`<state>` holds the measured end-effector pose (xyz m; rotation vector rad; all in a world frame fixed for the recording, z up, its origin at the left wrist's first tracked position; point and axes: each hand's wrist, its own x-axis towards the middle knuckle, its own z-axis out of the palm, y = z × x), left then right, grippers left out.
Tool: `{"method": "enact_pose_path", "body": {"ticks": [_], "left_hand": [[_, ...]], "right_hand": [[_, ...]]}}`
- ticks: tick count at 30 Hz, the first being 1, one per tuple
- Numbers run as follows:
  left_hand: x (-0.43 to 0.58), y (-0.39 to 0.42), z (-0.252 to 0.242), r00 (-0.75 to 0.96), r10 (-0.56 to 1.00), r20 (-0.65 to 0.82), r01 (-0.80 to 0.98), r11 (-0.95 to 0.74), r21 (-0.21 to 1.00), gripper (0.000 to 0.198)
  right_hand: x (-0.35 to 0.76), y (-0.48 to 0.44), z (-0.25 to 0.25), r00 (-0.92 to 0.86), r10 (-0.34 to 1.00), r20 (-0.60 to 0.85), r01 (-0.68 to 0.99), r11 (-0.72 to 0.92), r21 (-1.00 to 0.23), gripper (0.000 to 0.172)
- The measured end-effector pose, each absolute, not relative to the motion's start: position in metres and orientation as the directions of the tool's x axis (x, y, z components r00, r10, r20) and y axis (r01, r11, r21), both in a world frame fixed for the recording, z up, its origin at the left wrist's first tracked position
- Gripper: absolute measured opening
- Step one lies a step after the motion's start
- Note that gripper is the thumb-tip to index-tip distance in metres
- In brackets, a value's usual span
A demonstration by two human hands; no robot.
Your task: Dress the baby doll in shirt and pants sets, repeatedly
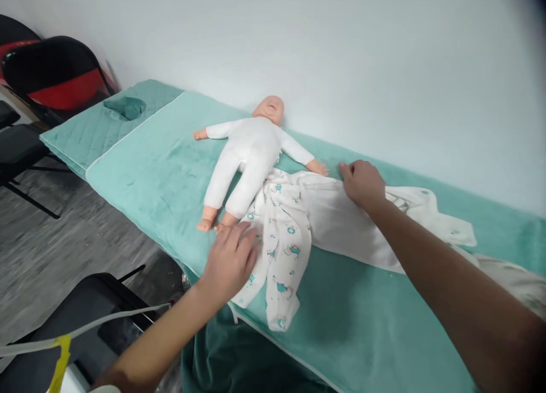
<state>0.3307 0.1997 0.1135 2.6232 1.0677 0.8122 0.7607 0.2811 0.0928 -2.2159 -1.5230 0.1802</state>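
A baby doll with a white cloth body lies on its back on a teal-covered bed, arms spread, head toward the wall. Beside its legs is a white baby garment with teal animal prints. My left hand rests over the garment's left leg, close to the doll's feet, fingers spread and nothing gripped. Over the upper edge of a plain white baby garment is my right hand, fingers curled in. Whether cloth is between those fingers is hidden.
More white clothing lies to the right, partly behind my right forearm. The white wall runs along the bed's far side. Black and red folding chairs stand at the left; a black chair and a pale cable are near my left arm.
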Motion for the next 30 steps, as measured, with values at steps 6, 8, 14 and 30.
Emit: {"method": "enact_pose_path", "body": {"ticks": [6,8,14,30], "left_hand": [[0.365,0.161,0.087,0.436,0.898,0.055,0.728,-0.388,0.565,0.08],[0.377,0.167,0.091,0.397,0.918,-0.011,0.75,-0.317,0.58,0.086],[0.399,0.183,0.097,0.35,0.934,-0.069,0.548,-0.144,0.824,0.043],[0.419,0.141,0.132,0.601,0.8,0.003,-0.266,0.196,0.944,0.027]], "right_hand": [[0.726,0.225,0.117,0.446,0.887,-0.115,0.883,-0.457,-0.101,0.045],[0.699,0.216,0.128,0.388,0.905,-0.173,0.906,-0.409,-0.107,0.037],[0.599,0.175,0.149,0.113,0.99,-0.082,0.928,-0.135,-0.347,0.032],[0.591,0.086,0.168,0.122,0.993,0.001,0.696,-0.084,-0.713,0.058]]}}
